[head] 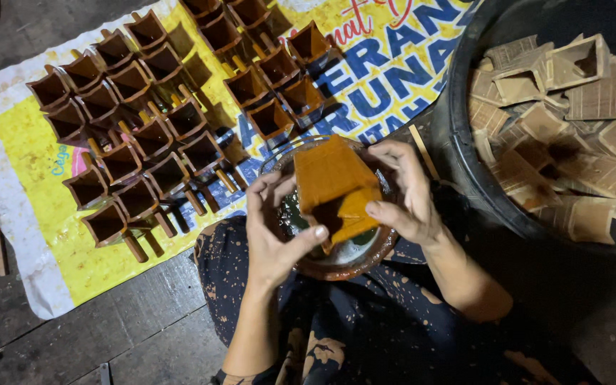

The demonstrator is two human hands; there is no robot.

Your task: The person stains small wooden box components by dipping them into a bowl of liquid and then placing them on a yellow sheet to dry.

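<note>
Wet glossy orange wooden piece, glazed brown bowl, printed plastic banner, matt pale wooden pieces.

On the banner stood some twenty-three dark brown square cups, in rows from its left edge to its top edge, two cut off there. One glass bowl sat nearer, with one orange cone over it. One black tub held well over a dozen pale cups, heaped beyond counting.

A wet, orange-brown square wooden cup is tilted on its side, its open mouth turned downward, just above the round brown bowl of dark liquid.
</note>
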